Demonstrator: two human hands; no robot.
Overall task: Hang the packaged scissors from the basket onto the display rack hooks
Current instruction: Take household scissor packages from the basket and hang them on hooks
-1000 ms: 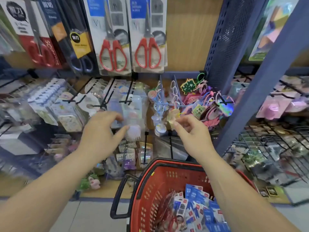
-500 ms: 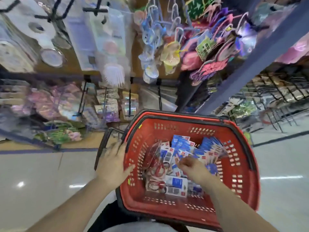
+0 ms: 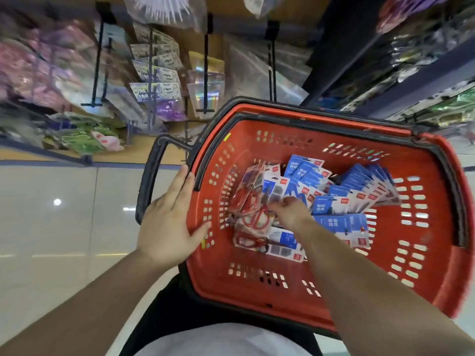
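Note:
A red plastic basket with a black rim sits in front of me and holds several packaged scissors. Blue-and-white cards lie in the middle and to the right. Packs showing red-handled scissors lie on the left of the pile. My right hand reaches down into the pile, its fingers curled on the edge of a red-handled pack. My left hand rests flat with straight fingers on the basket's left rim. The hooks with hung scissors are out of view.
A black basket handle sticks out to the left, beside my left hand. Beyond the basket, black rack hooks carry sticker packs and clear bags. A blue shelf upright stands at the upper right. Pale floor tiles lie to the left.
My view has dropped from the rack to the basket. Both hands came down from the hooks; the left settled on the basket rim and the right went into the pile of packs.

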